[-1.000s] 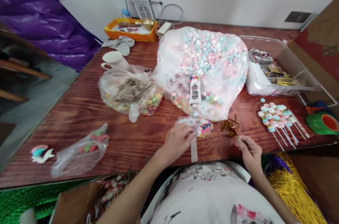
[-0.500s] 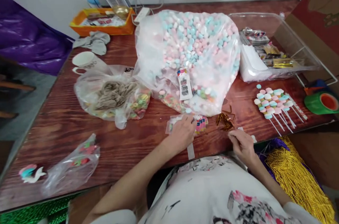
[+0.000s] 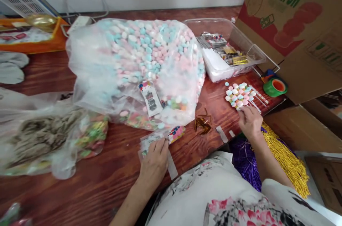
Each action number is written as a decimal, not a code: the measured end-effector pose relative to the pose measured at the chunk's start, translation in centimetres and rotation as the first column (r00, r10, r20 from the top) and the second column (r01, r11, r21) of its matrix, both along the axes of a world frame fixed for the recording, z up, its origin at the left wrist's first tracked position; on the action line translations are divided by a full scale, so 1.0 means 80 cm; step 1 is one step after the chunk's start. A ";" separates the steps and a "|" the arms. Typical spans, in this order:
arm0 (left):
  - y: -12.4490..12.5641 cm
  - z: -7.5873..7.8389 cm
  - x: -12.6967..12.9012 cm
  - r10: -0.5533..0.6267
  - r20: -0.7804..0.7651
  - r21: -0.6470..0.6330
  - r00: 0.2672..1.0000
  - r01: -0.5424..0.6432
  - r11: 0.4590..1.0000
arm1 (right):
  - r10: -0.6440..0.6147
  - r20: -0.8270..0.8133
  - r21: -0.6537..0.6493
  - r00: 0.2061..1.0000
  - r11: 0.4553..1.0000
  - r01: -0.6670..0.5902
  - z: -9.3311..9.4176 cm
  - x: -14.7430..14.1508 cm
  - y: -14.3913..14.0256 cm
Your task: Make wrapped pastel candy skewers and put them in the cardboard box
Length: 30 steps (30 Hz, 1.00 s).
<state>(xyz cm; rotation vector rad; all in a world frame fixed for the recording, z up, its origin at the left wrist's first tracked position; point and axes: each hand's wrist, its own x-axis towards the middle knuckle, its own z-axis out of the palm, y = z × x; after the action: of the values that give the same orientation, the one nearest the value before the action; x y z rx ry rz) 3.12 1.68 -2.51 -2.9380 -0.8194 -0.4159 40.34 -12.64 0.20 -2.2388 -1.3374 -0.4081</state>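
Just beyond the right hand (image 3: 249, 121), fingers curled and apparently touching the sticks, lie the candy skewers (image 3: 239, 94), sticks angled toward it; left hand (image 3: 154, 160) presses flat on a small packet (image 3: 160, 137).

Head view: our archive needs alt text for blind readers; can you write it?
A person's right hand reaches the marshmallow skewers on a wooden table, while the left hand presses a small clear packet beside a big bag of pastel candies.
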 end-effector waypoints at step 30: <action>0.028 0.001 -0.001 0.260 0.328 -0.321 0.908 -0.152 0.935 | 0.239 -0.506 0.425 0.829 0.905 -0.001 0.083 0.022 0.080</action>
<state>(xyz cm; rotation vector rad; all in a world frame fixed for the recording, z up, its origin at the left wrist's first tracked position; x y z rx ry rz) 3.07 3.90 -2.44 -3.0230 -1.3310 -0.9212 42.10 -6.22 6.87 -1.7176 -0.9666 0.0204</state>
